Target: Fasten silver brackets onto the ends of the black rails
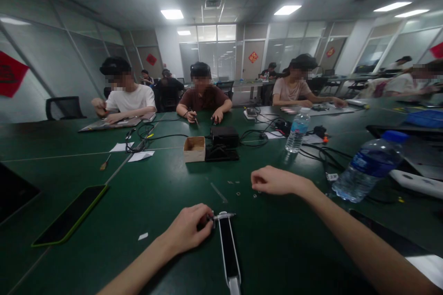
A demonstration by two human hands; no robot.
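My two bare hands were over the green bench [114,207], palms low. The fingers of my left hand [190,228] were drawn in narrow, holding one slim metal piece [224,216] that lay crosswise at the far end of one long, white-edged dark strip [229,246]. That strip lay on the bench in front of me, just beside my left fingers, its near end running toward me. My right hand [275,179] was beyond it and to the right, its fingers curled in narrow; I could not tell whether they held anything. Near them I counted three tiny ring-like parts, a first ring [238,193], a second ring [255,196] and a third ring [259,192], and one clear strip [218,192] lay between my two hands. To my left were one white scrap [143,236] and one green-edged phone [71,216]. Farther off stood one open cardboard box [194,150], beside one black device [224,137]. Two bottles stood on my right, a smaller bottle [298,131] and a larger bottle [370,166] with a blue cap. Three people sat facing me, one person in white [129,99], one person in dark brown [204,97] and one person in pink [292,90].
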